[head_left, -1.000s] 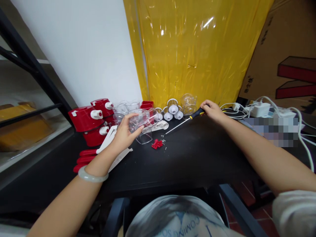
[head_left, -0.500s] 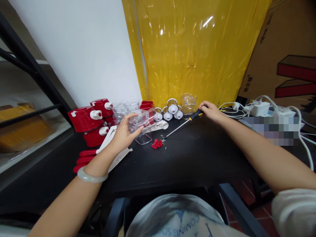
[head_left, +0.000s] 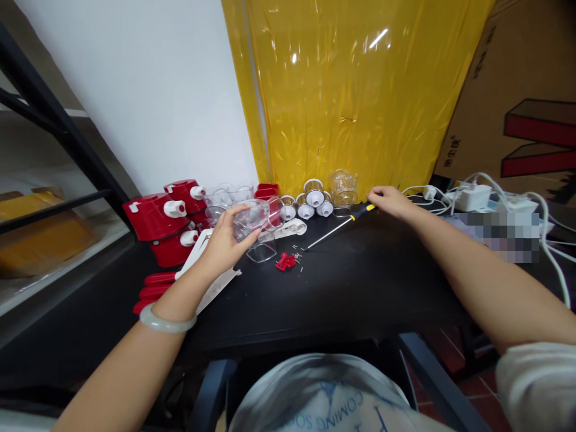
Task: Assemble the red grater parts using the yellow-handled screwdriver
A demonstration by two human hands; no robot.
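My left hand (head_left: 231, 240) is wrapped around a clear plastic container (head_left: 252, 217), tilted on its side above the table. In my right hand (head_left: 387, 201) is the end of a screwdriver (head_left: 360, 211) with a black and yellow handle. Its long metal shaft slants down to the left, and the tip is by a few small screws (head_left: 297, 257) on the black tabletop. Small red plastic parts (head_left: 285, 261) lie beside those screws. Just below the held container, another clear square-mouthed piece (head_left: 261, 251) shows.
Red housings with white knobs (head_left: 155, 216) are stacked at the left, with red-handled white parts (head_left: 155, 291) before them. White-ended cylinders (head_left: 314, 195) and clear parts (head_left: 344, 187) stand along the yellow plastic sheet (head_left: 360, 90). White cables and adapters (head_left: 474, 197) crowd the right.
My right hand has moved slightly right, drawing the screwdriver a little away from the screws. My left hand and the clear container are nearly unchanged.
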